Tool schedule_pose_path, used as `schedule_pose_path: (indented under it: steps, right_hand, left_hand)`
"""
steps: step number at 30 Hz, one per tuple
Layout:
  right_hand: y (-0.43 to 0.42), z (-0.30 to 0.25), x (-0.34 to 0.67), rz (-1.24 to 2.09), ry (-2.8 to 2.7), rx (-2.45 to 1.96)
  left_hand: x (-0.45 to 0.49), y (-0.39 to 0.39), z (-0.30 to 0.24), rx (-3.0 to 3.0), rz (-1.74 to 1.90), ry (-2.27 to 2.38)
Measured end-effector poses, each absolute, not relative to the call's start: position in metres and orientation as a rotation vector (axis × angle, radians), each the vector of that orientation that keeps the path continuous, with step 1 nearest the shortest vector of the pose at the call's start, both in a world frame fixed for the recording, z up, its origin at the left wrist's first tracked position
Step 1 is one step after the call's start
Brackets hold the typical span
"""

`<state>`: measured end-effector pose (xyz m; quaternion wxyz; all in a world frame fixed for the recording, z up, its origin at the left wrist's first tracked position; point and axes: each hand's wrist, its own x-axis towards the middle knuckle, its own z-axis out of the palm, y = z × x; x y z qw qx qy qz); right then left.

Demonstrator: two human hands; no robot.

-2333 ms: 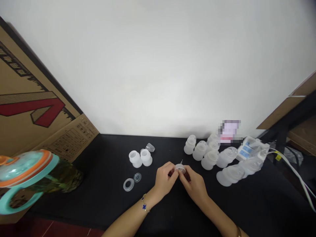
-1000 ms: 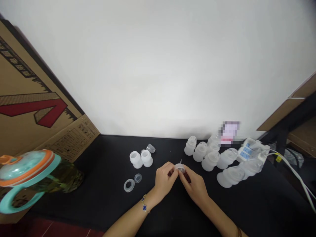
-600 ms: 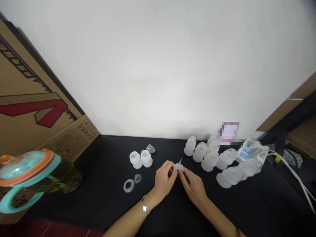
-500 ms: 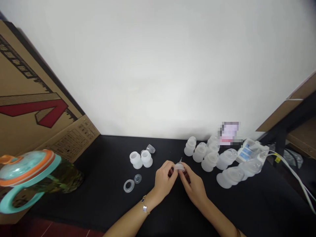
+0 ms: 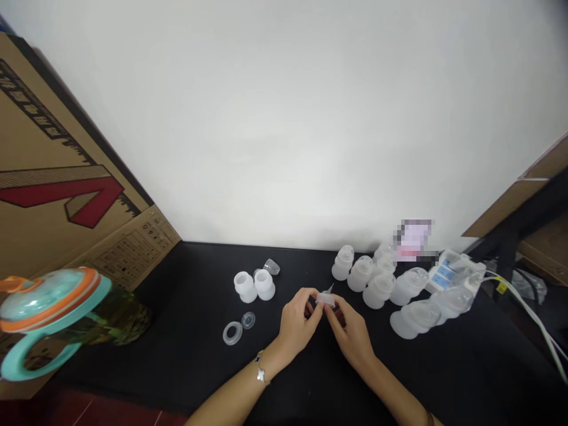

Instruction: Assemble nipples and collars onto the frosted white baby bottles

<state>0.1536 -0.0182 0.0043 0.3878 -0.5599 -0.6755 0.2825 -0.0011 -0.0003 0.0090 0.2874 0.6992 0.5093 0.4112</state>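
Observation:
Between both hands, above the black table, is a translucent bottle collar ring (image 5: 326, 299) with a pointed teat sticking up through it. My left hand (image 5: 296, 322) pinches the ring from the left, its thumb and fingertips at the rim. From the other side my right hand (image 5: 350, 334) grips the same ring with its thumb and fingers. To the left lie a loose collar ring (image 5: 226, 335) and a clear teat (image 5: 248, 320). Behind them stand two small uncapped white bottles (image 5: 245, 289), next to a clear cap (image 5: 272, 267) lying on its side.
Several capped white bottles (image 5: 378, 291) stand on the right, near a white power strip (image 5: 449, 269) with cables. A large jug (image 5: 80, 313) with a turquoise handle and a cardboard box (image 5: 53, 207) are on the left. A white wall (image 5: 284, 148) rises behind the black table (image 5: 190, 278).
The collar ring and teat have tilted, the teat's tip now leaning further right. Both hands still hold the ring and have shifted only slightly.

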Motion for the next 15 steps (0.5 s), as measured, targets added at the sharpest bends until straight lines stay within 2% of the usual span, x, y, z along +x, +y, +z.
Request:
schedule_pose_path:
  steps: [15]
  right_hand:
    - [-0.0172,0.0049,0.154,0.851,-1.679,-1.387]
  left_hand:
    - [-0.0005,-0.0004,0.0108,1.925,1.042,1.324]
